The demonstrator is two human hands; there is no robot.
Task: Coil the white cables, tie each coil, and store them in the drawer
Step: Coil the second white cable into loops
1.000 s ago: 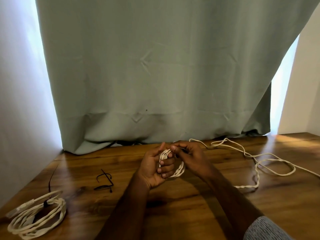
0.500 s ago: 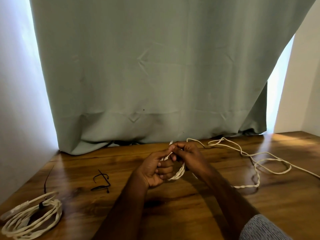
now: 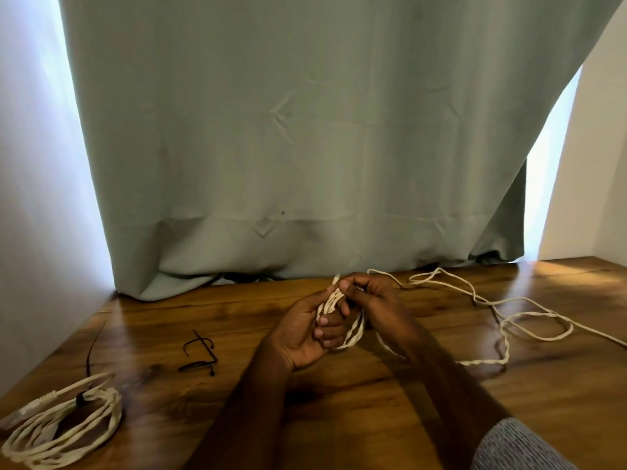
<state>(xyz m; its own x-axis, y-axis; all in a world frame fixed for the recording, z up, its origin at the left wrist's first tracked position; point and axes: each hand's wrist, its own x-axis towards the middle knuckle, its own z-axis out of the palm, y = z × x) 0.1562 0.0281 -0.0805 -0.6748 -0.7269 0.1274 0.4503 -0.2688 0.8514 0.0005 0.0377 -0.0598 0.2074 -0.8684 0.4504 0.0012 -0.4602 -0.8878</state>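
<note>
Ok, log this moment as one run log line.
step: coiling white cable | left hand: holds loops | right hand: pinches strand at top | tied coil: table, left | loose ties: unused
</note>
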